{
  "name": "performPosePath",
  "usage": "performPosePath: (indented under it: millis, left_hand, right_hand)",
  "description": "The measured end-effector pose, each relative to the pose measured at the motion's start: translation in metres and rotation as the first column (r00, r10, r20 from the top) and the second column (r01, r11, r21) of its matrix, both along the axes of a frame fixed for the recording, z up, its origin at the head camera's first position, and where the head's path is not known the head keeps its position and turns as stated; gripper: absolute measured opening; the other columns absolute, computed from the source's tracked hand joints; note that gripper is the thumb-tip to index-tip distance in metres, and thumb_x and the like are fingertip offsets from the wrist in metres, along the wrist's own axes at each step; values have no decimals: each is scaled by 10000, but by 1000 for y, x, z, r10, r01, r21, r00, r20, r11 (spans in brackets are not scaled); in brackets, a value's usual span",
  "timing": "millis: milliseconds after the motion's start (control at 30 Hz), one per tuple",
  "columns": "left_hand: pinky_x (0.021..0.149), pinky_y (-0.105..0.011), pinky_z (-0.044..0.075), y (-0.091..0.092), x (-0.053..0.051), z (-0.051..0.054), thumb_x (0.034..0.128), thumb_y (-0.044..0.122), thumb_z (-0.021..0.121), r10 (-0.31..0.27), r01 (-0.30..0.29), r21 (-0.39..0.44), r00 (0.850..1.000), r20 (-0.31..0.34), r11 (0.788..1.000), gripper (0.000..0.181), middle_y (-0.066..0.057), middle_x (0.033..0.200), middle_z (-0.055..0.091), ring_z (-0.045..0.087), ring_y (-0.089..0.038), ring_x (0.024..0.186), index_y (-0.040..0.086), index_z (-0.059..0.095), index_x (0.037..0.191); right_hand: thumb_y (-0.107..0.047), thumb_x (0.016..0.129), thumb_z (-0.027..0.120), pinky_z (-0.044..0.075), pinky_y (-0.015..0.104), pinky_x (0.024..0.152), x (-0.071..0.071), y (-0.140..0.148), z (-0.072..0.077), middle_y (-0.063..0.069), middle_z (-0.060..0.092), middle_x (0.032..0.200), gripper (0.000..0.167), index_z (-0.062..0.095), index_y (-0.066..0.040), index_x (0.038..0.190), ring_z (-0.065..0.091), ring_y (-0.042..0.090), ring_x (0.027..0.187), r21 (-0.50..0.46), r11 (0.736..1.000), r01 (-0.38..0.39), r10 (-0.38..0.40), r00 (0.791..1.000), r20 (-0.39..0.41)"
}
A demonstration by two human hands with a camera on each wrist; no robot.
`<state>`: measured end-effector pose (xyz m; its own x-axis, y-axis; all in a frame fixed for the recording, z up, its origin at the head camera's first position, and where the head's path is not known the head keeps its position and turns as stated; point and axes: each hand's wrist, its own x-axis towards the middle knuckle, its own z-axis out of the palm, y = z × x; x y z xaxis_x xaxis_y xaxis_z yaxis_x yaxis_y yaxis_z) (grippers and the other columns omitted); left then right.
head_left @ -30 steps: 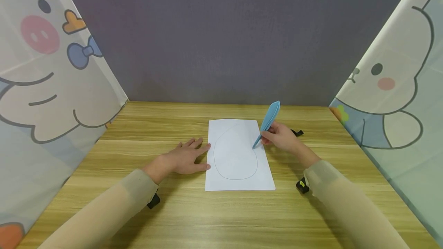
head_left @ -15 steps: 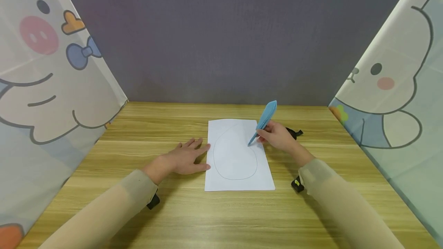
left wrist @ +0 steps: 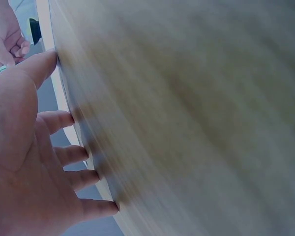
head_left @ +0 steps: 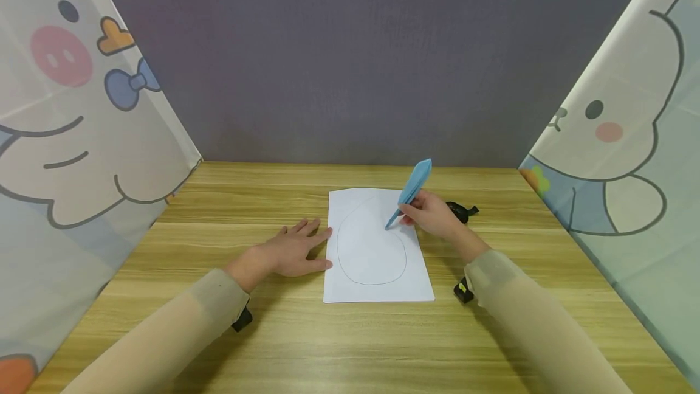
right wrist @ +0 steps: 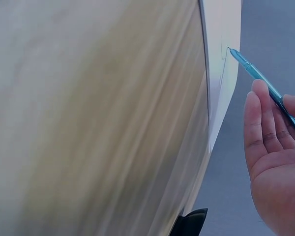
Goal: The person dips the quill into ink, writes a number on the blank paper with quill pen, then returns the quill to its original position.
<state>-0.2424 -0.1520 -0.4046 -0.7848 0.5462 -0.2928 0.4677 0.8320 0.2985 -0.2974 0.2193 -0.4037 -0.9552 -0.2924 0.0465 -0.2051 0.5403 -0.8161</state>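
Note:
A sheet of white paper (head_left: pixel 372 248) lies on the wooden table, bearing a thin, rounded drawn line with a gap at its upper right. In the head view, a blue pen (head_left: pixel 414 184) with a broad, feather-like top leans over the sheet, its tip on the paper at the line's end. My right hand (head_left: pixel 432 214) pinches this pen between thumb and fingers; the right wrist view shows the slim pen barrel (right wrist: pixel 255 73) and fine tip. My left hand (head_left: pixel 295 251) rests flat with fingers spread, thumb and index fingertip touching the paper's left edge.
A black oval object with a small tab (head_left: pixel 458 211) sits on the table (head_left: pixel 350 345) behind my right hand. Black wrist devices show under both sleeves. A dark grey panel (head_left: pixel 350 65) stands at the back, and cartoon-printed cloths flank both sides.
My right hand has moved left with the pen, its tip sliding up and left across the paper. The drawn line has grown longer. My left hand has stayed put.

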Motion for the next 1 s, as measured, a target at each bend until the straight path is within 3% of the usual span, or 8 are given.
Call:
performPosePath:
  millis: [1000]
  left_hand:
    - [1323,-769,142,0,1,1,1106,672,500,-3,3,-19,1000,-7,1000,850,-175,1855,79,78,-471,1714,239,216,1780]
  right_hand:
    - [-192,1126,637,675,397,857,-6,-29,0,192,814,1139,239,688,13,1236,788,223,902,16,999,-42,42,999,1]
